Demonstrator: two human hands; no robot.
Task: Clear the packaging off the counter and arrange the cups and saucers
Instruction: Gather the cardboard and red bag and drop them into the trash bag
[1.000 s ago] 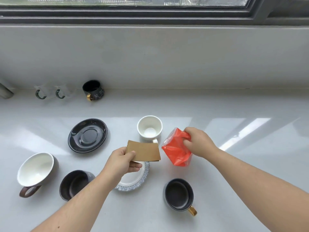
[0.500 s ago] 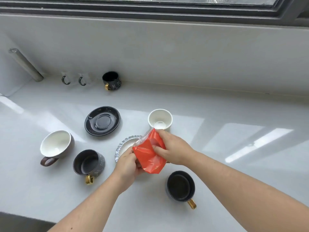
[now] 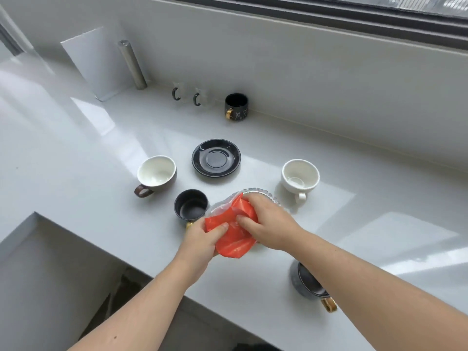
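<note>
Both hands grip a crumpled red plastic wrapper (image 3: 234, 235) above the white counter (image 3: 101, 173). My left hand (image 3: 202, 240) pinches its lower left side; my right hand (image 3: 268, 221) presses on its right side. The brown card is hidden. A clear glass saucer (image 3: 263, 193) peeks out behind the wrapper. A black saucer (image 3: 216, 157) lies farther back. Around it stand a brown cup with a white inside (image 3: 156, 174), a white cup (image 3: 300, 177), a dark cup (image 3: 190, 205) and, under my right forearm, a dark cup with a gold handle (image 3: 307, 285).
Against the back wall stand a small black mug with a gold handle (image 3: 236, 106) and two clear glass cups (image 3: 188, 96). A metal cylinder (image 3: 131, 64) and a white board (image 3: 93, 62) lean at the back left. The counter's front edge drops off at lower left.
The wrapper came from my right hand alone into both hands, over the brown card that my left hand held. The view swung left and down, showing the counter's edge.
</note>
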